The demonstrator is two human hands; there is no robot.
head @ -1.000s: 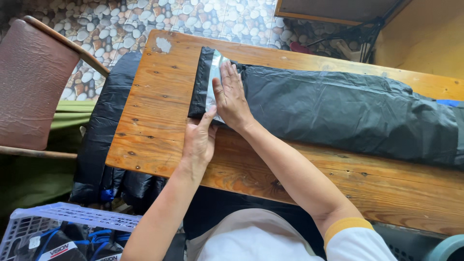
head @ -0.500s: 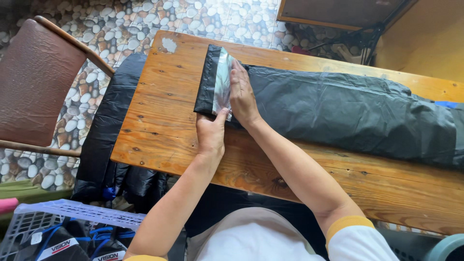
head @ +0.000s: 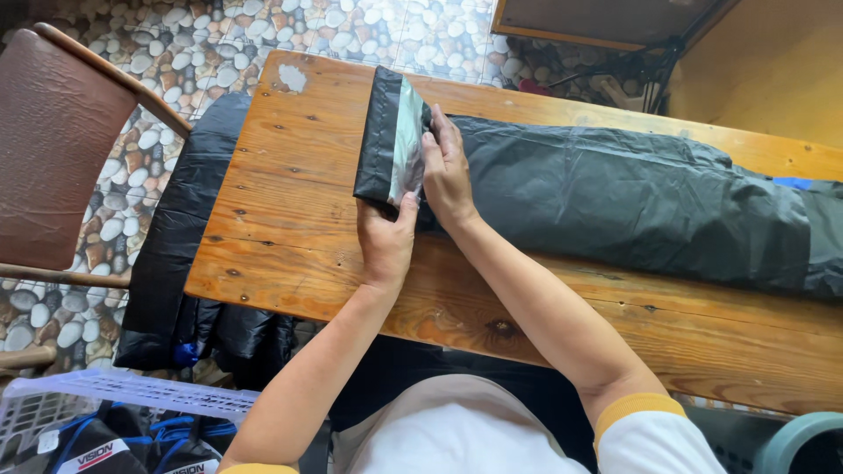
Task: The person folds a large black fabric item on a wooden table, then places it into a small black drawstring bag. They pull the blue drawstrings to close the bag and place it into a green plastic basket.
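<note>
Long black plastic bag (head: 615, 211) lies flat across the wooden table (head: 281, 211), running from about 10 o'clock of the tabletop toward 3 o'clock, where it leaves the frame. Its left end is folded over into a thick black flap (head: 376, 140) w/ a shiny silvery strip (head: 407, 145) along the fold. Left hand (head: 386, 241) sits at 6 o'clock of that folded end, fingers closed narrow on the near corner of the flap, pinching it. Right hand (head: 448, 175) lies at 3 o'clock of the strip, palm down, fingers flat and together, pressing the bag onto the table; it grasps nothing. The two hands nearly touch. More black plastic (head: 176, 263) hangs off the table's left edge at 9 o'clock, down to the pebble-pattern floor (head: 184, 44). Brown chair (head: 53, 149) at far 9 o'clock, white plastic basket (head: 114, 395) at 7 o'clock, grey-blue round rim (head: 803, 439) at 5 o'clock.
</note>
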